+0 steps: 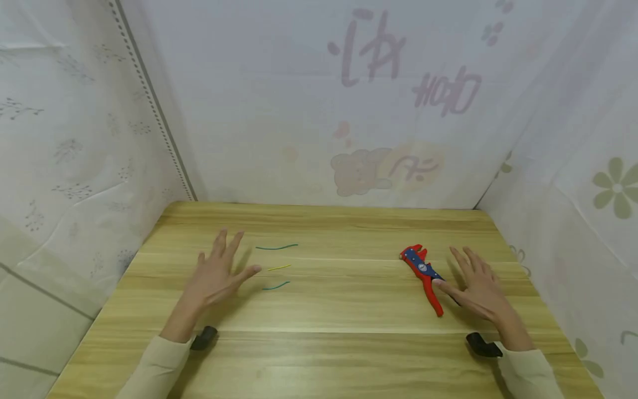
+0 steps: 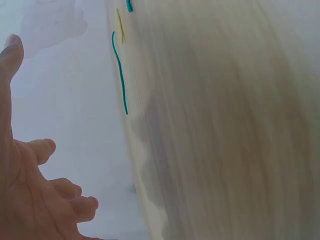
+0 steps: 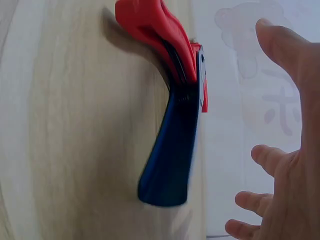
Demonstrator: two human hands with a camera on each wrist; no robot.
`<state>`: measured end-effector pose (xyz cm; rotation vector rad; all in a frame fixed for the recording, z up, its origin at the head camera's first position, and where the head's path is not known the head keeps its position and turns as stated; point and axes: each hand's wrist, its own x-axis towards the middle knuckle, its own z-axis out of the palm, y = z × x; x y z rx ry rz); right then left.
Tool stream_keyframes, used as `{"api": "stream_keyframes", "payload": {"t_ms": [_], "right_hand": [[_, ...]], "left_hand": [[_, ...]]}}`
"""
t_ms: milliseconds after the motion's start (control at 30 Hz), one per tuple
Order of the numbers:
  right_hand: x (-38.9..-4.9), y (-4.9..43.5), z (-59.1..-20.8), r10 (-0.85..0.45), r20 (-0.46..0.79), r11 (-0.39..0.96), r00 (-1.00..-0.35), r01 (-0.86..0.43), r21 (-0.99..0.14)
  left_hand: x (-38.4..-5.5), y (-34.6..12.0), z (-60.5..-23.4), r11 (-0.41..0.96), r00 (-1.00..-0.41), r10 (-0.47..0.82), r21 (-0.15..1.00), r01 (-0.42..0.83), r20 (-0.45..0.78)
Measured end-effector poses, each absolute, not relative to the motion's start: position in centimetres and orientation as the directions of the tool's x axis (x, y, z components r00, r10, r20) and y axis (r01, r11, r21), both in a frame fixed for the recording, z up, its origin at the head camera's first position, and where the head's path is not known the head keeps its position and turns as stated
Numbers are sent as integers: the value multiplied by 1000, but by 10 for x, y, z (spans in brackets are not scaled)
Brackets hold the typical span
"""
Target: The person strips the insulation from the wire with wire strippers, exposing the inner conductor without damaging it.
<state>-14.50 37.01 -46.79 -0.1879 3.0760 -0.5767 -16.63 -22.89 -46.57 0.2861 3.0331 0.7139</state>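
My left hand (image 1: 214, 277) is spread over the table's left side, holding nothing, its thumb close to a short yellow wire (image 1: 279, 267). Behind that wire lies a longer green wire (image 1: 276, 247), and in front of it a shorter green wire (image 1: 276, 286). All three also show in the left wrist view, beyond the left palm (image 2: 30, 190). Red and blue wire strippers (image 1: 422, 268) lie on the right side, jaws pointing away to the left. Over their blue handle (image 3: 170, 150) hovers my right hand (image 1: 480, 288), fingers spread and gripping nothing; its thumb overlaps the handle in the head view.
The wooden table (image 1: 339, 310) ends at a white printed cloth (image 1: 279, 111) at the back, with similar cloth hanging at both sides. A black wrist mount (image 1: 204, 338) sits by the left cuff, another black mount (image 1: 483, 346) by the right.
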Motion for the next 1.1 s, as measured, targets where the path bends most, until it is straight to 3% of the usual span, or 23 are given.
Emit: {"api": "stream_keyframes", "payload": {"t_ms": [500, 1100], "right_hand": [[-147, 356, -476, -98, -35, 911, -995, -75, -405], [-149, 333, -480, -49, -32, 915, -998, -33, -402]], "left_hand": [[-169, -207, -471, 868, -971, 231, 440, 231, 55], [-155, -182, -469, 805, -977, 198, 556, 208, 80]]}}
